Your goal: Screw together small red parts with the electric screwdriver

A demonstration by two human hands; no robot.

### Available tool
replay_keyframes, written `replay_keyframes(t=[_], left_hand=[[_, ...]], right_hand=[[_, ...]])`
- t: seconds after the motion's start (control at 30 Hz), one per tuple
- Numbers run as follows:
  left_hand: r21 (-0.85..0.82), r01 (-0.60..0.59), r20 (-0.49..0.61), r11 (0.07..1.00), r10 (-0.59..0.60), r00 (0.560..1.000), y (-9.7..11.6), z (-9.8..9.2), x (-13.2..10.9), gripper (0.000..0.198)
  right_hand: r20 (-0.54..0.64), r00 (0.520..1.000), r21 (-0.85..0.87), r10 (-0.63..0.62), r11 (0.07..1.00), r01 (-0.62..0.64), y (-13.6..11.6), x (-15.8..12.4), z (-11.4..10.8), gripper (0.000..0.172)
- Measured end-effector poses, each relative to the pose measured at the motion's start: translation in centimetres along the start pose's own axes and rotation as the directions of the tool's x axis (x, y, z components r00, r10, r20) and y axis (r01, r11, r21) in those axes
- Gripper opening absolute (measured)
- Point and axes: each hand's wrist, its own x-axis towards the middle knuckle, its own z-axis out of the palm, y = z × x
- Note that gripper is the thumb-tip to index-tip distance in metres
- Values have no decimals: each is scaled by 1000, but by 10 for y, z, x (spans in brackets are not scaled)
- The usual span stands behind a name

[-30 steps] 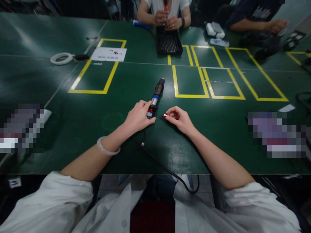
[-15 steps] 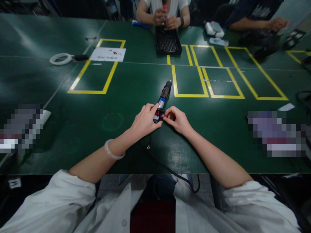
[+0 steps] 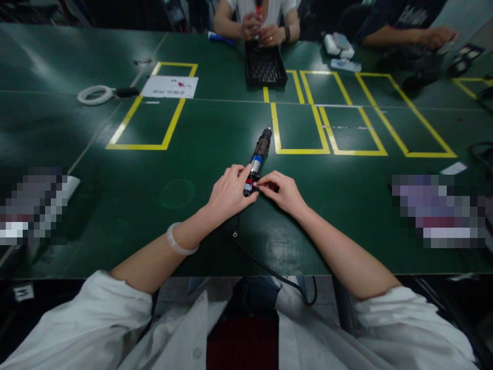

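Note:
On the green table lies an electric screwdriver [image 3: 257, 160], its thin bit pointing away from me and its inner parts showing near the tail. My left hand [image 3: 231, 191] is closed around the tail end, thumb and fingers on either side. Red and white small parts sit between the hands at that end. With thumb and fingertips pinched together, my right hand [image 3: 281, 189] touches the screwdriver's right side; what it pinches is hidden. A black cable [image 3: 265, 264] with a small metal ring terminal [image 3: 234, 234] runs from below my left hand over the table edge.
Yellow tape rectangles [image 3: 302, 151] mark the table. Ahead stands a black tray [image 3: 266, 77], where another person's hands [image 3: 260, 32] work. A white sheet [image 3: 169, 87] and a white cable coil [image 3: 94, 95] lie at left. Blurred-out objects [image 3: 431, 205] rest on both sides.
My right fingertips have closed in slightly on the screwdriver's side, and the orange-red bit seen between them earlier is now covered. My left hand and the screwdriver stay in place.

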Motion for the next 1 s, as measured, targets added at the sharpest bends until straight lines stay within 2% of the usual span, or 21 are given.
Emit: replay_keyframes(t=[0.17, 0.3, 0.67, 0.83, 1.0], left_hand=[[36, 13, -20, 999, -13, 1000, 3, 1, 1, 64], [41, 31, -29, 999, -29, 999, 3, 3, 3, 64], [79, 6, 12, 997, -7, 1000, -9, -3, 4, 64], [110, 32, 43, 993, -37, 998, -33, -14, 1, 67], [152, 161, 32, 975, -167, 985, -83, -25, -1, 70]], right_hand=[[-36, 992, 92, 117, 989, -113, -5, -1, 0, 7], [-54, 987, 138, 152, 980, -144, -6, -1, 0, 9], [26, 998, 114, 54, 992, -57, -4, -2, -2, 7], [44, 997, 106, 69, 992, -74, -2, -3, -4, 10], [57, 995, 108, 81, 990, -87, -3, -4, -5, 10]])
